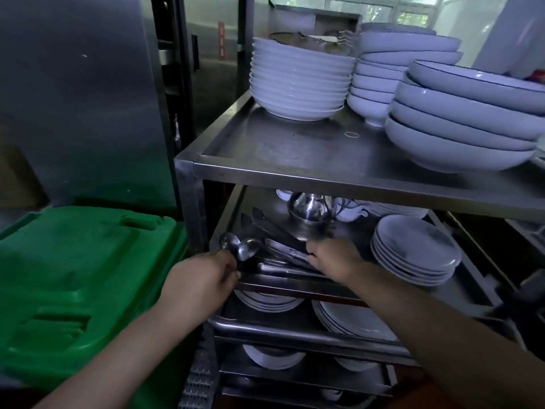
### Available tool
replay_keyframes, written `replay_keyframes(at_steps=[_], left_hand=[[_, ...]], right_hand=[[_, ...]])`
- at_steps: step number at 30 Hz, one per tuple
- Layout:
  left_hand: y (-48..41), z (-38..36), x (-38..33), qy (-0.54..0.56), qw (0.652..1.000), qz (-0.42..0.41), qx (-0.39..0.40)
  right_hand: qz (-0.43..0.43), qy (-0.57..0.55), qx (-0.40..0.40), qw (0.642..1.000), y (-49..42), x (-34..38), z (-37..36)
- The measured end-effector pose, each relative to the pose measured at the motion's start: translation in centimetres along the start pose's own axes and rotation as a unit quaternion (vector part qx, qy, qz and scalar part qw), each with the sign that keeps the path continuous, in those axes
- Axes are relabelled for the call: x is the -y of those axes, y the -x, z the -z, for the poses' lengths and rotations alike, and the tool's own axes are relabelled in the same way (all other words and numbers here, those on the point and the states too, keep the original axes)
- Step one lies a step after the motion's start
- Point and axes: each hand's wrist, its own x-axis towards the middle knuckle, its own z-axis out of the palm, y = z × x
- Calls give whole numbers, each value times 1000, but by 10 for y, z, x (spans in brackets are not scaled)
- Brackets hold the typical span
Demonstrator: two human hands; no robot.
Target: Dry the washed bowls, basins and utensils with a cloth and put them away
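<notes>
Our left hand [203, 278] pinches ladles [240, 246], our right hand [333, 256] grips tongs [283, 249]; we should nest them flat before the steel jug [309, 211]

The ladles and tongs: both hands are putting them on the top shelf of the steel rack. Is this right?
Not the top shelf. In the head view the left hand and right hand are on the ladles and tongs on the second shelf of the steel rack. The top shelf above holds stacked white bowls.
</notes>
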Motion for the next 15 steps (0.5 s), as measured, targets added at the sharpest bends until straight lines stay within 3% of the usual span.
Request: replay_keyframes(at_steps=[7, 15], left_hand=[[-17, -32, -25, 62, 990, -89, 89], [-24, -20, -83, 69, 975, -209, 26]], right_hand=[[-125, -21, -19, 992, 82, 3, 5], [-129, 36, -128, 983, 164, -4, 53]])
